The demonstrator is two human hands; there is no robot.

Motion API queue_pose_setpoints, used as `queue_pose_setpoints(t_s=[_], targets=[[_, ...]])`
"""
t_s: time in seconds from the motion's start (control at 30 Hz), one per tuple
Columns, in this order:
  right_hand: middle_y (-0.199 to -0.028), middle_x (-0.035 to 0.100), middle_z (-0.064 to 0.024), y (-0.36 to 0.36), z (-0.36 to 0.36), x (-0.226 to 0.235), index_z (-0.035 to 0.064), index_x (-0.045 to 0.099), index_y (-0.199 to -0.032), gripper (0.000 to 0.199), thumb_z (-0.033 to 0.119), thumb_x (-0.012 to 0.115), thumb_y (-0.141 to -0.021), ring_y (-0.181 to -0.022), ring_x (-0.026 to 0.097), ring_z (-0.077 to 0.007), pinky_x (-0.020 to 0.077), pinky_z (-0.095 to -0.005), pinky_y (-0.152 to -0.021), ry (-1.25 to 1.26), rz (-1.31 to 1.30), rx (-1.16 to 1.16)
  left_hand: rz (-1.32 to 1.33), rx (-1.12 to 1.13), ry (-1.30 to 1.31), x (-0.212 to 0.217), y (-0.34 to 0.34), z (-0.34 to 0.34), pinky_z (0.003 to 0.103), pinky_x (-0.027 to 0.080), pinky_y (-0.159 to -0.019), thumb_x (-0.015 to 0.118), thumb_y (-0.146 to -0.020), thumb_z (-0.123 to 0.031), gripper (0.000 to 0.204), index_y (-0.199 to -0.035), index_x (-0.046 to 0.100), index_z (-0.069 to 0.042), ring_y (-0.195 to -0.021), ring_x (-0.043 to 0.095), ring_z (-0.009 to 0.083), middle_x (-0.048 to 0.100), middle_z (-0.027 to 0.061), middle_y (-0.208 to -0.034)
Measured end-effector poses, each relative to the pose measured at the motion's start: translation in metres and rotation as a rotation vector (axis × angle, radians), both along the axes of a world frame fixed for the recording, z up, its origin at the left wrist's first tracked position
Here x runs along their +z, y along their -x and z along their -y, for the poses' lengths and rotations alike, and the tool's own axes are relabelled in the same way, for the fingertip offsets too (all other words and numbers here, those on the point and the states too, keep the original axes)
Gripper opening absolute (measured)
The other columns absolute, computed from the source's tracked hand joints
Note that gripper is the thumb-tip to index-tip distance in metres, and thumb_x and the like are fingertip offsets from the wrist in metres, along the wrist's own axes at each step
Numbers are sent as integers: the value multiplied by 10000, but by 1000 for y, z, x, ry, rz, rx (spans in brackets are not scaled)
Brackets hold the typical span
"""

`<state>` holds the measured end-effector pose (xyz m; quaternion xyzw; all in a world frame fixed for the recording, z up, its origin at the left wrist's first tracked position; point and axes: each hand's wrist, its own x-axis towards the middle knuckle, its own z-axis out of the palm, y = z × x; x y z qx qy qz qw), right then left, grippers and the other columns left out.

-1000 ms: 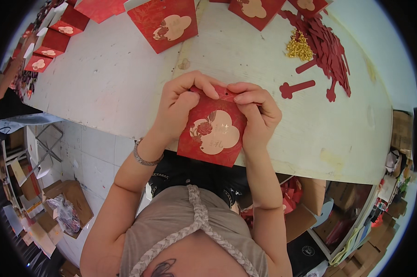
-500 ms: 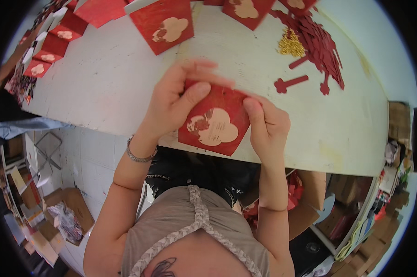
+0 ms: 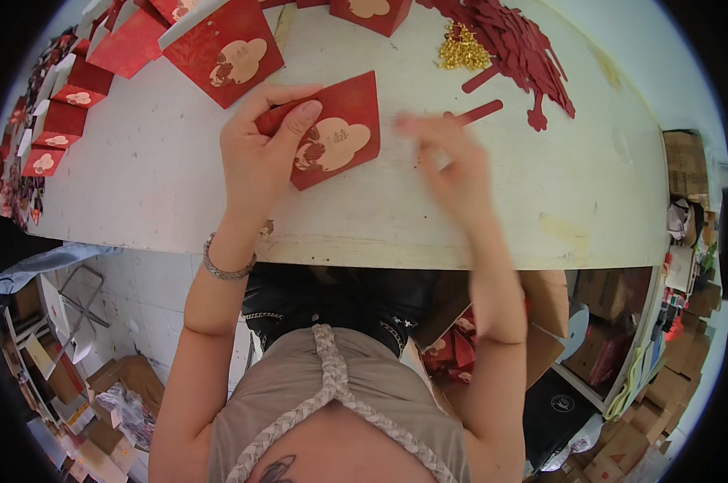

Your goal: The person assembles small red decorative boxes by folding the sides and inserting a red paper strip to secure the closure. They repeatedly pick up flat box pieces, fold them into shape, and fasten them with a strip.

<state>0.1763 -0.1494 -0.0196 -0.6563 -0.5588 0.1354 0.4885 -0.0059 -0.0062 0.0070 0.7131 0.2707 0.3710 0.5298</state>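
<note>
My left hand [image 3: 255, 145] grips a small red paper box [image 3: 349, 133] by its left side, thumb on the front. A cream flower-shaped patch with dark print decorates that front face, and the box is tilted over the white table [image 3: 541, 201]. To its right, my right hand [image 3: 457, 165] is blurred by motion; thumb and forefinger look apart, with nothing visible between them. Just beyond these fingers lies a dark red strip [image 3: 485, 110], its left end hidden by the hand. Another strip [image 3: 481, 79] rests behind it, near a pile of gold paper fasteners [image 3: 463, 50].
A heap of dark red strips [image 3: 513, 44] spreads at the far right. Red boxes [image 3: 237, 52] stand along the far side and the left edge [image 3: 62, 121]. Below the table's front edge, an open carton [image 3: 545, 298] holds red pieces.
My right hand has come off the box and moved up toward the strips. The box, now in my left hand alone, has shifted up and left and turned.
</note>
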Motion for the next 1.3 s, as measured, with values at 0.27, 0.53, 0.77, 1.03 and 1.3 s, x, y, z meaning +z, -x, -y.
queue_pose_setpoints(t_s=[0.27,0.53,0.77,1.03,1.3], targets=[[-917,637,-100,-84,-6,30,26,626,-953,180,9,631,-775,-898,581,-271,471,-359,-729,722,454,-6,218,-72,-62,-5,-24,-17,204,493,-658,639,-880,-44,162,-989,520,-32,-792,585,68,563,4,-912],[-658,585,11,12,-26,106,142,618,-695,72,91,657,-662,-753,565,-167,393,-388,-874,-102,1049,63,175,-238,-94,-6,-26,-12,202,472,-711,604,-887,-44,146,-1016,543,-14,-830,554,65,563,9,-923],[-784,599,20,23,-63,102,154,643,-785,181,163,706,-615,-876,562,-145,316,-362,-987,-382,1114,38,211,-247,-148,-9,-20,-6,193,439,-670,586,-872,20,116,-981,569,-16,-782,517,59,569,2,-884],[-836,623,-22,-119,-63,11,94,710,-836,94,115,704,-744,-865,571,-240,482,-344,-677,-177,703,-387,215,-174,-107,-10,-34,-9,182,412,-622,629,-843,39,82,-862,559,-2,-710,490,69,527,11,-794],[-804,608,-17,-116,-70,-21,125,712,-760,46,154,725,-727,-835,558,-222,464,-348,-704,17,978,-359,220,-211,-117,-19,-29,-16,187,419,-628,626,-845,34,93,-884,552,-6,-715,493,77,523,12,-805]])
